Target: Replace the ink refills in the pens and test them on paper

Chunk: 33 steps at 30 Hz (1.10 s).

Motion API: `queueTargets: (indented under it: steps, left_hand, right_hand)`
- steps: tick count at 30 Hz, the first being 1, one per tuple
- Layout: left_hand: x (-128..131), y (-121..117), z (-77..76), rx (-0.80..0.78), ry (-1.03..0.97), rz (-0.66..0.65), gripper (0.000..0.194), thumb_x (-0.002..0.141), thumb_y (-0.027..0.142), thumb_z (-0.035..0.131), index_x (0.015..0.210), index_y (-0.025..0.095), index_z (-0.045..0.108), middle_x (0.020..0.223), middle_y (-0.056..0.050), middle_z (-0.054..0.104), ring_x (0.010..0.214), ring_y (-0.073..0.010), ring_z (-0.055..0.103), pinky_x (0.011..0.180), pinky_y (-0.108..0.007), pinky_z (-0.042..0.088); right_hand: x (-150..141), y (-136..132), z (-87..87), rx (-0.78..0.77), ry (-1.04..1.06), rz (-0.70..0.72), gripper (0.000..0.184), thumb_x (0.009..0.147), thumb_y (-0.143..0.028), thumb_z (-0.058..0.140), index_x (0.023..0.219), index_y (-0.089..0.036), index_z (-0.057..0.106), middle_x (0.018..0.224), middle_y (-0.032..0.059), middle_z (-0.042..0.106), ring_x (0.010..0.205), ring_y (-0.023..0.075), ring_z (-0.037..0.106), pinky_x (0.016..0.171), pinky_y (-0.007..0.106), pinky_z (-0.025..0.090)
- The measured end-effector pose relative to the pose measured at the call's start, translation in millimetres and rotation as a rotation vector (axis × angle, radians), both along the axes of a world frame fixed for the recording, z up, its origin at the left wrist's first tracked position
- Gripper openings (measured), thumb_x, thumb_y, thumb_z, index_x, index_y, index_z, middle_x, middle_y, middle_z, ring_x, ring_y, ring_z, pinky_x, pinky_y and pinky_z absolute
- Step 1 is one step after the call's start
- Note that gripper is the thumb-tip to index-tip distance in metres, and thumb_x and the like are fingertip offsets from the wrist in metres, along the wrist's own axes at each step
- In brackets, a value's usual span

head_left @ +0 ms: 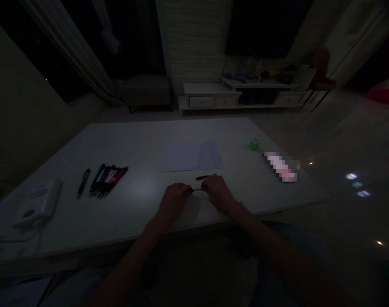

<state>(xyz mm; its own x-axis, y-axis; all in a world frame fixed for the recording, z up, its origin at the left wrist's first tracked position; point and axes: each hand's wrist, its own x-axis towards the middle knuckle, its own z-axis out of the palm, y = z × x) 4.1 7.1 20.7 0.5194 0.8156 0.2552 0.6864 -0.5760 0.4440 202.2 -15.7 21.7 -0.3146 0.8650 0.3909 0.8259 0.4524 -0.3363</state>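
My left hand (pixel 175 197) and my right hand (pixel 217 192) are close together above the near edge of the white table (pixel 133 140). Both are closed in a pinch on the two ends of a thin, dark pen refill (pixel 197 189), which spans the short gap between them. Its left end looks thicker and dark; the fingers hide the rest of both ends. Just beyond my right fingers lies a short black pen part (pixel 202 177), perhaps a barrel or cap. Farther back is a paper sheet (pixel 181 155), its right portion covered in fine writing.
Several pens (pixel 108 179) lie bunched on the left, with a single green-and-black pen (pixel 83 183) beside them. A white box-shaped device (pixel 37 202) with cables stands at far left. A small green container (pixel 254 144) and a phone (pixel 280 166) sit on the right. The room is dim.
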Motion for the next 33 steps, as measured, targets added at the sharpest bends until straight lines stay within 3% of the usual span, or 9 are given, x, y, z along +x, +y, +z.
queueTargets:
  steps: [8, 15, 27, 33]
  left_hand:
    - [0, -6, 2.4, 0.059, 0.175, -0.082, 0.030, 0.084, 0.006, 0.041, 0.108, 0.019, 0.053, 0.095, -0.006, 0.059, 0.087, -0.0181, 0.052, 0.077, -0.031, 0.040]
    - [3, -9, 1.0, 0.151, 0.297, -0.075, 0.022, 0.089, 0.028, 0.046, 0.108, 0.022, 0.054, 0.091, -0.005, 0.062, 0.085, -0.0184, 0.053, 0.073, -0.031, 0.038]
    - [-1, -10, 4.1, 0.207, 0.385, -0.029, 0.025, 0.089, 0.029, 0.045, 0.113, 0.022, 0.049, 0.093, -0.004, 0.064, 0.085, -0.0203, 0.056, 0.072, -0.032, 0.036]
    - [0, -10, 1.8, 0.129, 0.372, -0.081, 0.020, 0.091, 0.024, 0.039, 0.104, 0.022, 0.053, 0.087, -0.005, 0.062, 0.081, -0.0192, 0.056, 0.071, -0.031, 0.036]
  right_hand:
    - [-5, 0, 6.3, 0.006, 0.040, 0.088, 0.009, 0.083, -0.014, 0.052, 0.083, -0.017, 0.060, 0.082, 0.0068, 0.062, 0.087, 0.0201, 0.048, 0.077, 0.033, 0.035]
    - [-8, 0, 7.8, 0.027, 0.148, 0.130, 0.005, 0.080, -0.012, 0.057, 0.080, -0.017, 0.059, 0.079, 0.0058, 0.061, 0.083, 0.0192, 0.049, 0.076, 0.032, 0.037]
    - [-10, -4, 13.9, 0.026, 0.138, 0.208, 0.006, 0.082, -0.013, 0.055, 0.081, -0.016, 0.059, 0.080, 0.0066, 0.061, 0.083, 0.0188, 0.050, 0.078, 0.034, 0.039]
    - [-16, -5, 14.2, -0.006, 0.341, 0.135, 0.004, 0.081, -0.021, 0.058, 0.080, -0.018, 0.062, 0.077, 0.0052, 0.062, 0.081, 0.0173, 0.053, 0.076, 0.032, 0.041]
